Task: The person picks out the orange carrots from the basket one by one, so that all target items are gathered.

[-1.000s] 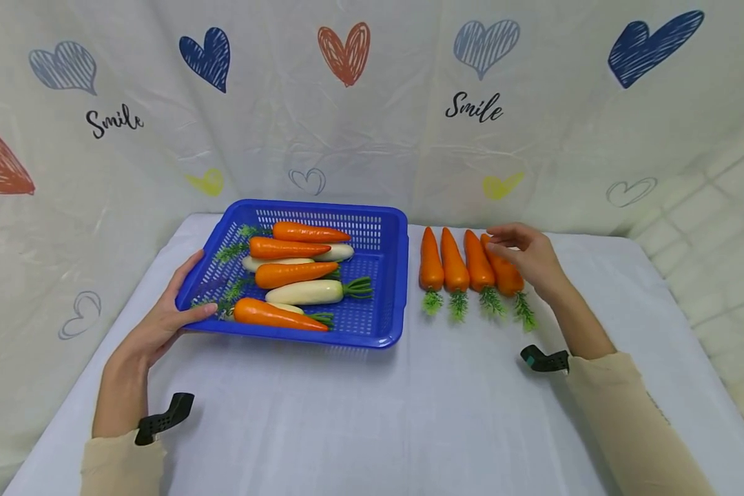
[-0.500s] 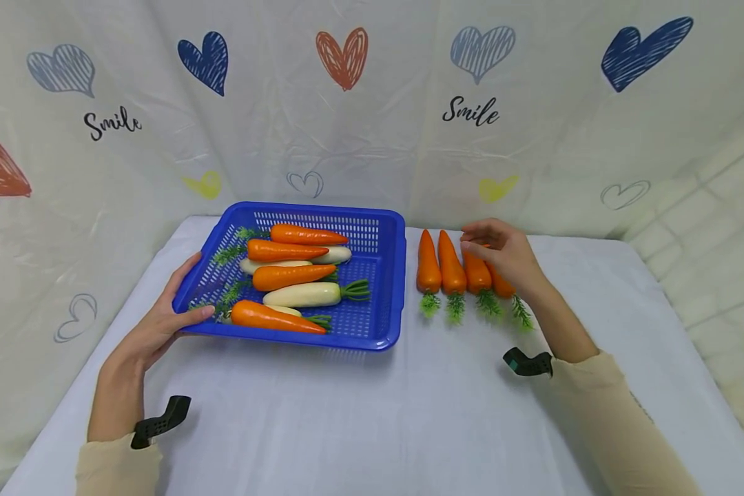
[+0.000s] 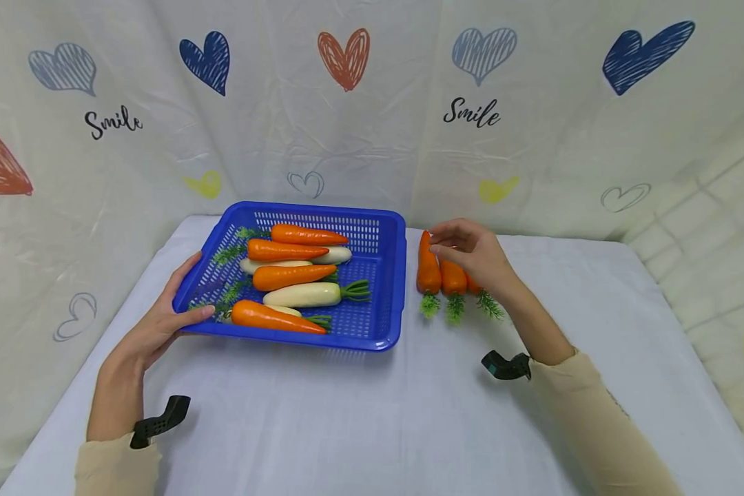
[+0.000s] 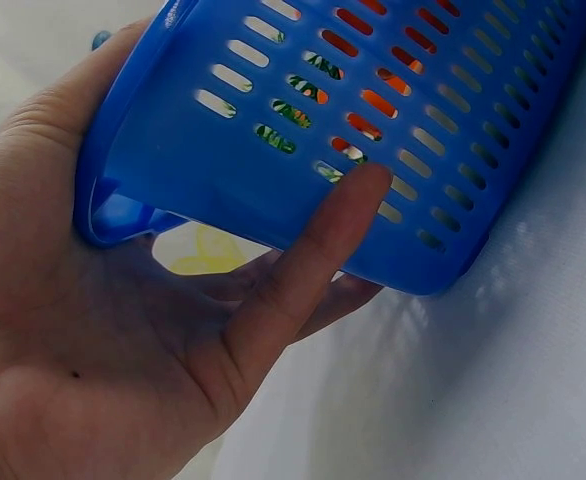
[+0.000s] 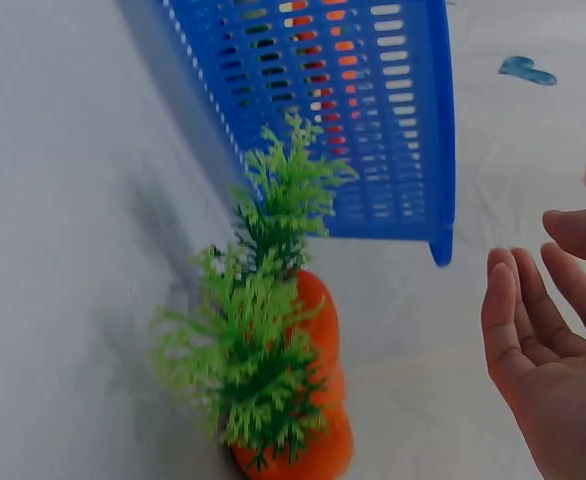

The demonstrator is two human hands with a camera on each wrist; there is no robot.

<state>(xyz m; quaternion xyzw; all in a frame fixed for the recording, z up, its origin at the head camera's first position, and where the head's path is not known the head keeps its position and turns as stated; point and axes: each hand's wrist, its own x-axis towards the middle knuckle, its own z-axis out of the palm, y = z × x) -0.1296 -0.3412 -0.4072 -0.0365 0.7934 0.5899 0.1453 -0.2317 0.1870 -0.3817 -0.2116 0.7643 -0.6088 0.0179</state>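
My left hand (image 3: 151,327) grips the left side of the blue plastic basket (image 3: 381,342), its thumb over the rim. In the left wrist view, a finger (image 4: 303,270) lies against the slotted outer wall. Several orange carrots and white radishes (image 3: 304,294) lie inside. To the basket's right, a row of carrots (image 3: 428,269) points away from me, green tops towards me. Over this row hovers my right hand (image 3: 474,255), its fingers loosely bent around nothing; the hand and wrist hide the right part of the row. The right wrist view shows the hand (image 5: 563,360) beside the carrots.
A white cloth (image 3: 322,427) covers the table. Behind it hangs a pale curtain (image 3: 372,124) printed with hearts and "Smile". Black camera mounts (image 3: 507,365) sit on both wrists. The basket's right wall stands close to the leftmost carrot of the row.
My right hand has moved left along the row, from the rightmost carrot to near the tips of the leftmost ones. The left hand and the basket stay put.
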